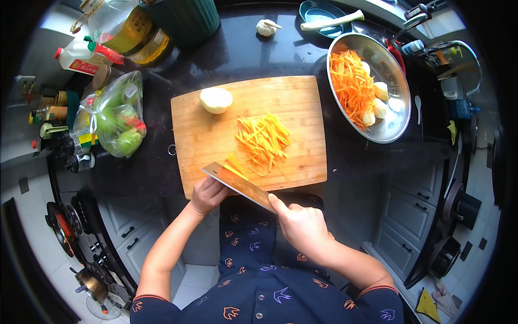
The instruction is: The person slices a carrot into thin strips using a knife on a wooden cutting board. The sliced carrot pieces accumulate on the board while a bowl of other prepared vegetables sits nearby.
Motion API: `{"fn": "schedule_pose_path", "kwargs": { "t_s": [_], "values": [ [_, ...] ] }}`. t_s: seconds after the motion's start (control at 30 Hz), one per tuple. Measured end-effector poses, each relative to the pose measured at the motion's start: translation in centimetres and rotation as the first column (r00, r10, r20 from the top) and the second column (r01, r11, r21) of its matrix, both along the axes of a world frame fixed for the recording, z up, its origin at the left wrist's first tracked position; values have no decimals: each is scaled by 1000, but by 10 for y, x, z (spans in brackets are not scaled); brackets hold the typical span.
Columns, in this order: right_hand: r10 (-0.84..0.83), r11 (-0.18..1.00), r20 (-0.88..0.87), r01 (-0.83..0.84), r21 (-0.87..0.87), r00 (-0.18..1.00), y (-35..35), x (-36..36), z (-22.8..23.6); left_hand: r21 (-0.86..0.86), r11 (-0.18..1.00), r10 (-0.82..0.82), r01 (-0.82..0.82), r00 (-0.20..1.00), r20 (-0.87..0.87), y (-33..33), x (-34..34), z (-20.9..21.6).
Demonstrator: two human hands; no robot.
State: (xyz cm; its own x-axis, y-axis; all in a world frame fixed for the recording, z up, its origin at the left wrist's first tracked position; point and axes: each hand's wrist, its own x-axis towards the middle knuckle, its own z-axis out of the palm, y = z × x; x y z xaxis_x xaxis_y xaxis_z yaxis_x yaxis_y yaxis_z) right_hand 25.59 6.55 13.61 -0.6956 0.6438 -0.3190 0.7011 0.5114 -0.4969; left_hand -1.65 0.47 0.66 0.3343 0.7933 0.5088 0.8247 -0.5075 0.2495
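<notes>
My right hand (302, 222) grips the handle end of a cleaver (241, 186), its broad blade slanting across the near edge of the wooden cutting board (299, 167). At the blade's far corner is my left hand (209, 194), its fingers curled and pressed together; the blade hides whatever lies under them. Just beyond the blade lie a few flat yellow-orange vegetable slices (235, 164). A loose heap of yellow-orange vegetable strips (263, 139) rests mid-board. Farther back on the left sits a peeled, pale potato (216, 101).
A steel bowl (396, 127) at the right holds orange shreds and pale peeled pieces. Behind the board are a garlic bulb (266, 27) and a blue dish (310, 12) with a long pale object across it. A clear bag of green vegetables (120, 121) and an oil jug (132, 32) stand left.
</notes>
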Motion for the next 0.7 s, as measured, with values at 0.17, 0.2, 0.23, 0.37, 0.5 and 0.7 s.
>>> {"fn": "schedule_pose_path", "kwargs": {
  "t_s": [0.17,0.2,0.23,0.37,0.5,0.7],
  "values": [
    [36,999,45,-36,-17,998,0,7,13,16,1000,19,-19,1000,-13,-3,-1,-4],
    [36,999,49,-36,-17,998,0,7,14,24,999,25,-24,1000,-17,-4,-1,-5],
    [36,999,51,-35,-11,998,-1,7,14,33,999,30,-29,999,-22,-4,-1,-5],
    [29,1000,50,-29,2,998,-3,7,7,15,1000,28,-27,999,-16,-2,1,-3],
    [39,999,57,-39,-1,998,0,-2,-2,19,999,37,-36,999,-19,-2,0,-7],
    [19,998,38,-21,65,999,2,-23,-37,43,999,32,-31,999,-7,1,3,-4]
  ]
}}
